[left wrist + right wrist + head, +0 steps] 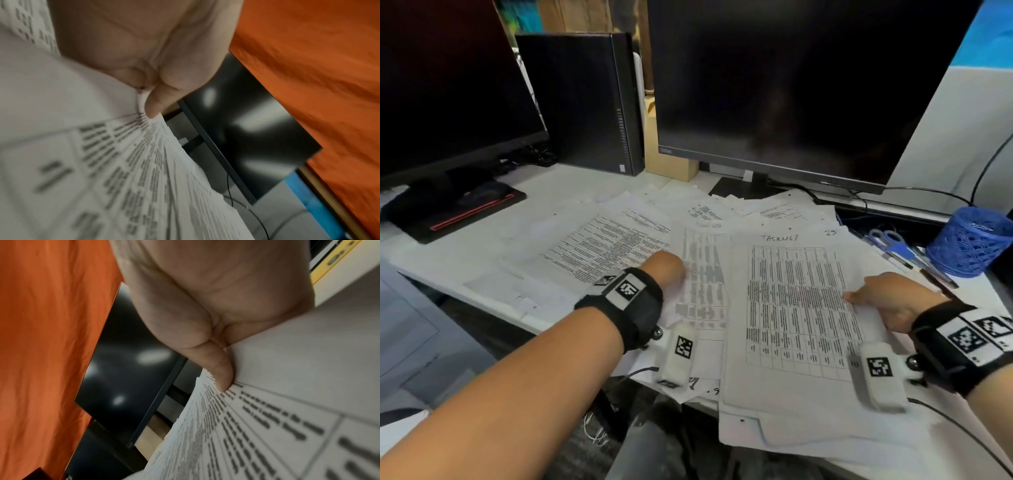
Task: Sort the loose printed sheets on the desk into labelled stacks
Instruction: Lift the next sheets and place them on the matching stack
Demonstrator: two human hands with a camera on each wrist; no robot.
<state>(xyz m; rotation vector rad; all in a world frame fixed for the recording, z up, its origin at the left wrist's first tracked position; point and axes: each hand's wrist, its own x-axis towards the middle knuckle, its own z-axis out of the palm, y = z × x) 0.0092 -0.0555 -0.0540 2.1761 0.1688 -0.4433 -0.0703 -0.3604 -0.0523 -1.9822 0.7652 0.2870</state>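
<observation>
Loose printed sheets [616,240] lie fanned over the white desk [465,240]. On top at the right is a table-printed sheet headed "TASKLIST" [798,301]. My right hand [883,298] grips its right edge, thumb on top. The right wrist view shows that thumb [222,369] pressed on the printed table [267,418]. A second table-printed sheet [702,281] lies partly under it to the left. My left hand [671,270] holds that sheet's left edge. In the left wrist view the thumb [156,104] pinches the paper [123,162], which buckles at the thumb. Both hands' fingers are hidden under paper.
Two dark monitors [791,85] [441,85] and a black computer tower [585,102] stand at the back. A blue mesh pen holder [969,240], scissors [890,240] and pens lie at the right. A mouse on a black pad [465,209] sits at the left.
</observation>
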